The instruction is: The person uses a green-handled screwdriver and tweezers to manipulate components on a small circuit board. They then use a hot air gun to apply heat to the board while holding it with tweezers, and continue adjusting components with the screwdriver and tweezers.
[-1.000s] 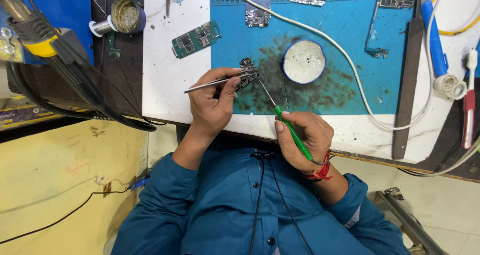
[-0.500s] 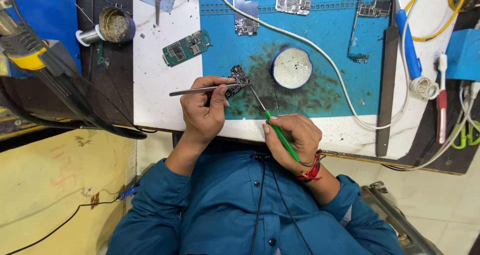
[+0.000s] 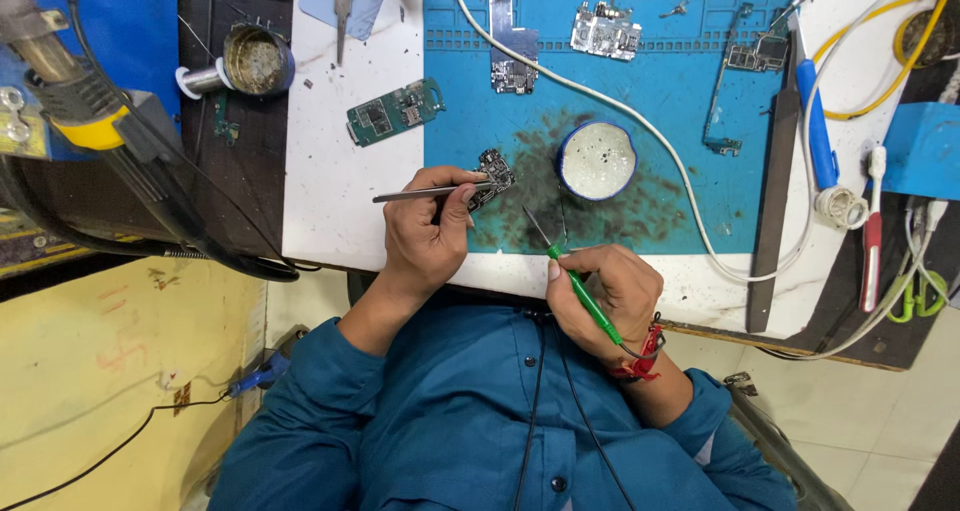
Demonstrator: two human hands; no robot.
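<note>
My left hand (image 3: 425, 233) grips metal tweezers (image 3: 430, 193) whose tips pinch a small dark circuit board (image 3: 492, 174) lying on the blue work mat (image 3: 660, 91). My right hand (image 3: 610, 293) holds a green-handled soldering iron (image 3: 580, 286), its thin tip raised just right of that board and not touching it. A round white tin with a blue rim (image 3: 597, 160) sits just beyond the iron's tip, on a dark stained patch of the mat.
A green circuit board (image 3: 393, 113) lies on the white bench left of the mat. More boards (image 3: 605, 31) lie at the mat's far edge. A white cable (image 3: 660, 141) crosses the mat. A solder-wick tin (image 3: 256, 61), blue-handled tool (image 3: 815, 121) and red toothbrush (image 3: 872, 236) lie around.
The iron's tip has pulled back from the small board toward my right hand. My left hand keeps the tweezers on the board.
</note>
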